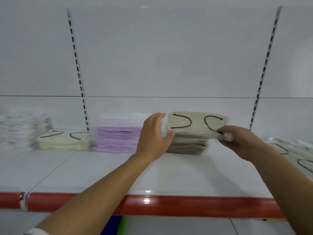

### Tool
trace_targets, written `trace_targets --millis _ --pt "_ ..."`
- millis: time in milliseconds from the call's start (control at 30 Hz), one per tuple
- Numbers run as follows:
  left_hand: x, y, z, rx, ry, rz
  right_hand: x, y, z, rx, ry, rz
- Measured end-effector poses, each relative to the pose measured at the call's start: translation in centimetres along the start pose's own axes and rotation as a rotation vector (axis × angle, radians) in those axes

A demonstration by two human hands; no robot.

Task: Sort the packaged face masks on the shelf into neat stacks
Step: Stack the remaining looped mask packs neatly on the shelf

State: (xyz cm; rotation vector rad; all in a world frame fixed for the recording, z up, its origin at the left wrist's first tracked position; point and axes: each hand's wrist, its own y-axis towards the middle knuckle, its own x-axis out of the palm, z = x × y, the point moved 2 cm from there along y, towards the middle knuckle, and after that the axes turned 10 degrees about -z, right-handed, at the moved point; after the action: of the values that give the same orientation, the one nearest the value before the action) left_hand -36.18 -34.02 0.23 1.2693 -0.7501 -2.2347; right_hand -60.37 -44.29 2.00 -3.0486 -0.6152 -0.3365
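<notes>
Mask packs, beige w/ black ear loops (196,124): a handful held tilted, face toward the camera, just above the beige stack (187,146) on the white shelf (118,172). Left hand (153,136) is clamped on the left end, thumb in front, fingers curled behind; right hand (240,141) pinches the lower right corner. Judging by looks: light, soft, floppy, film wrap prob slippery, so packs can slide apart; best gripped at both short ends, squeezing the bundle flat. Purple stack (118,138) and cream stack (64,139) sit to the left. Far-left pile (22,129) too blurred to ID. Loose packs at right (294,155) cut off by frame edge. Pack count in hand: can't tell
</notes>
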Motion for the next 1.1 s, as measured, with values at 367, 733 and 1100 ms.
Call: trace_targets --millis 367,733,1100 --pt "5.4 3.6 -2.4 0.156 0.521 -0.442 1.2 5.1 2.9 -0.029 -0.576 0.06" --pt "5.8 4.2 -3.2 0.058 0.461 -0.378 2.4 7.2 5.6 0.035 -0.287 -0.125" --pt "5.7 4.0 -3.0 0.059 0.382 -0.253 1.5 7.2 5.6 0.02 -0.247 -0.03"
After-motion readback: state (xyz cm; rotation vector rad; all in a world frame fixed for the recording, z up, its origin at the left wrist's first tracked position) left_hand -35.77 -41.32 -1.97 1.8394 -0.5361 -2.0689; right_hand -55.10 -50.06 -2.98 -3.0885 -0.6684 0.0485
